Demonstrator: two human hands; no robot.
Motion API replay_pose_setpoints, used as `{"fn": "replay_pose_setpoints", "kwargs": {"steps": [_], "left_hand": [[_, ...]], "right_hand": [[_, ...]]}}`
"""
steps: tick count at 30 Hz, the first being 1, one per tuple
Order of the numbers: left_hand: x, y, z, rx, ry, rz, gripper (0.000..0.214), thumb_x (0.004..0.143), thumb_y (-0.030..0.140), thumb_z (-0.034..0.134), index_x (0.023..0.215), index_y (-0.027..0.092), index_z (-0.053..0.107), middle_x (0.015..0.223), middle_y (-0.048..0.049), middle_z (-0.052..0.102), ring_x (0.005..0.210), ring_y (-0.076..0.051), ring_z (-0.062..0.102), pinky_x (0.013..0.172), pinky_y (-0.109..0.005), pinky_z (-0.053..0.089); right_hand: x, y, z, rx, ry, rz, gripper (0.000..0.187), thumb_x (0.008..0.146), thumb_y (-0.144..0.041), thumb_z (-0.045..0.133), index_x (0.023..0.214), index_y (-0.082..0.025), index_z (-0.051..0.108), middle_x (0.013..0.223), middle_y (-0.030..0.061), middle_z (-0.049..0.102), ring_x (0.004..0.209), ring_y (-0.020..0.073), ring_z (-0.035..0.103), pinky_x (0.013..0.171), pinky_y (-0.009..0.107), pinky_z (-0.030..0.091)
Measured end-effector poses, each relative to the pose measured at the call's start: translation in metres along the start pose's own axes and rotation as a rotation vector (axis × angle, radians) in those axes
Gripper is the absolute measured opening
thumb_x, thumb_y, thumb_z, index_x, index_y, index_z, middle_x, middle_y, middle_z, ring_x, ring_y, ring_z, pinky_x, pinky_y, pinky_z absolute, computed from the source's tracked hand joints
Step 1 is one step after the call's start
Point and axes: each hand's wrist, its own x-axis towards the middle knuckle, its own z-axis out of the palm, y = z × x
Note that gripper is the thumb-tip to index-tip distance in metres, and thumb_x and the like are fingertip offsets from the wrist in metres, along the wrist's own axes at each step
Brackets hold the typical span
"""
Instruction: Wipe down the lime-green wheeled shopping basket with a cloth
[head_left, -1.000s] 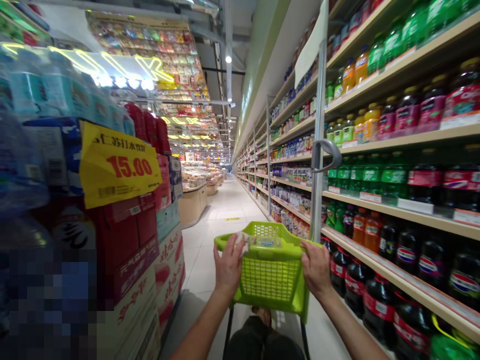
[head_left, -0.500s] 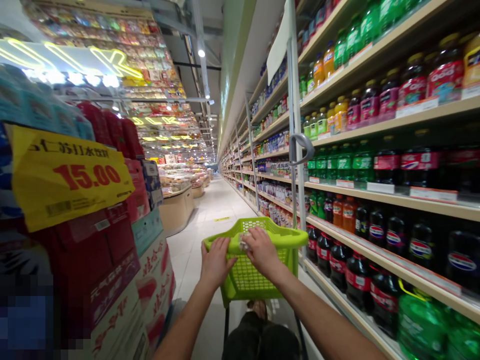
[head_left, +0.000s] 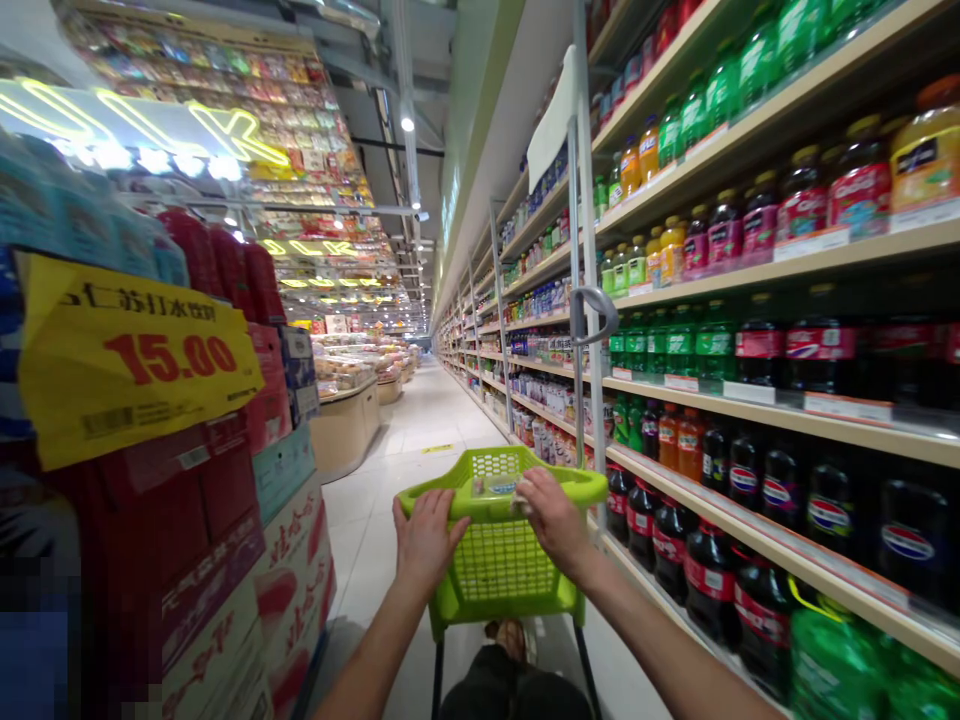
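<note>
Cart: the lime-green plastic shopping cart with a mesh basket [head_left: 499,570] is low in the middle of the aisle, at the near end, on thin black legs [head_left: 439,668].
Cart handling: probably light and fairly stiff, smooth enough to be a little slippery; the wide rounded rim looks the best place to hold, one hand toward each end.
Wad: the small crumpled whitish wad, paper or cloth [head_left: 520,497], is at the right part of the rim; likely soft, nearly weightless and easy to tear if it is paper, so best held bunched.
Left hand: the left hand [head_left: 426,535] lies over the left end of the rim, fingers bent over it and thumb spread to the right; how firmly it grips cannot be told.
Right hand: the right hand [head_left: 553,520] pinches the wad against the rim, fingers bunched together.
Right side: beige shelves of coloured drink bottles [head_left: 847,412] run far down the aisle; a grey metal pole with a hooped handle [head_left: 595,316] stands just beyond the cart's right rim and could catch it.
Left side: stacked red and white drink cartons [head_left: 289,590] under a yellow paper price sign [head_left: 142,360] narrow the near passage.
Farther left: a rounded pale wooden display stand [head_left: 341,430] borders the white tiled floor [head_left: 409,435].
</note>
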Motion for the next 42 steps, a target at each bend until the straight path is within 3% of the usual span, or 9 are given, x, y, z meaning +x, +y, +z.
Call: {"fn": "replay_pose_setpoints", "kwargs": {"steps": [8,14,16,20,22,28,35,37,42], "left_hand": [[-0.004,-0.002,-0.006,-0.004,0.016,0.003,0.03,0.083,0.035,0.046,0.107,0.021,0.055,0.11,-0.0083,0.062,0.105,-0.025,0.052,0.099,-0.058,0.016],[-0.006,-0.004,-0.008,0.006,0.006,0.001,0.029,0.083,0.034,0.046,0.108,0.022,0.055,0.11,-0.0081,0.062,0.105,-0.025,0.052,0.099,-0.058,0.016],[-0.006,-0.006,-0.008,0.01,0.002,-0.001,0.03,0.083,0.034,0.046,0.108,0.022,0.055,0.111,-0.0082,0.061,0.105,-0.025,0.051,0.099,-0.058,0.016],[-0.007,-0.003,-0.007,0.012,0.0,-0.006,0.031,0.083,0.034,0.045,0.11,0.021,0.054,0.112,-0.0081,0.06,0.107,-0.026,0.051,0.1,-0.058,0.015],[-0.008,0.001,-0.006,0.017,0.0,-0.017,0.032,0.083,0.033,0.045,0.111,0.02,0.054,0.113,-0.008,0.06,0.107,-0.026,0.05,0.1,-0.058,0.015],[-0.007,0.007,-0.006,0.021,-0.002,-0.037,0.031,0.082,0.032,0.048,0.11,0.02,0.055,0.112,-0.0074,0.06,0.107,-0.026,0.05,0.1,-0.058,0.014],[-0.01,0.008,-0.006,-0.014,0.007,-0.041,0.031,0.083,0.033,0.048,0.111,0.021,0.054,0.113,-0.0069,0.06,0.109,-0.024,0.049,0.102,-0.056,0.011],[-0.01,0.01,-0.006,-0.015,0.007,-0.048,0.031,0.083,0.033,0.048,0.111,0.02,0.054,0.113,-0.0071,0.06,0.109,-0.024,0.048,0.102,-0.056,0.011],[-0.009,0.01,-0.008,-0.002,-0.003,-0.049,0.031,0.082,0.033,0.049,0.11,0.021,0.055,0.112,-0.0067,0.061,0.108,-0.025,0.05,0.101,-0.056,0.012]], "right_hand": [[-0.013,0.066,-0.033,-0.191,0.159,0.263,0.029,0.08,-0.02,0.038,0.097,-0.016,0.061,0.1,0.0117,0.063,0.101,0.0252,0.055,0.089,0.049,0.044],[-0.008,0.01,-0.01,-0.036,0.035,0.022,0.033,0.08,-0.013,0.039,0.106,-0.02,0.058,0.113,0.008,0.059,0.113,0.0203,0.047,0.095,0.043,0.041],[-0.008,0.014,-0.013,-0.033,0.027,-0.008,0.032,0.081,-0.015,0.04,0.105,-0.021,0.059,0.113,0.0078,0.059,0.113,0.0203,0.048,0.094,0.042,0.042],[-0.013,0.05,-0.029,-0.148,0.162,0.194,0.029,0.084,-0.023,0.039,0.102,-0.017,0.06,0.104,0.0111,0.062,0.103,0.0243,0.054,0.089,0.048,0.045],[-0.013,0.048,-0.026,-0.158,0.175,0.228,0.029,0.084,-0.023,0.037,0.101,-0.016,0.06,0.102,0.0118,0.062,0.102,0.025,0.055,0.089,0.049,0.044],[-0.002,-0.019,0.012,-0.021,0.044,-0.081,0.033,0.082,-0.014,0.04,0.109,-0.021,0.057,0.119,0.0082,0.055,0.119,0.022,0.042,0.097,0.044,0.039],[-0.015,0.053,-0.017,-0.195,0.192,0.234,0.032,0.084,-0.023,0.036,0.105,-0.019,0.059,0.11,0.0104,0.059,0.112,0.026,0.047,0.094,0.05,0.039],[-0.013,0.044,-0.012,-0.184,0.167,0.213,0.031,0.084,-0.024,0.036,0.105,-0.02,0.058,0.109,0.0098,0.059,0.111,0.0251,0.048,0.094,0.049,0.039],[0.0,-0.025,0.017,-0.103,0.011,-0.017,0.036,0.081,-0.021,0.044,0.116,-0.019,0.052,0.127,0.0108,0.048,0.122,0.0257,0.036,0.097,0.047,0.036]]}}
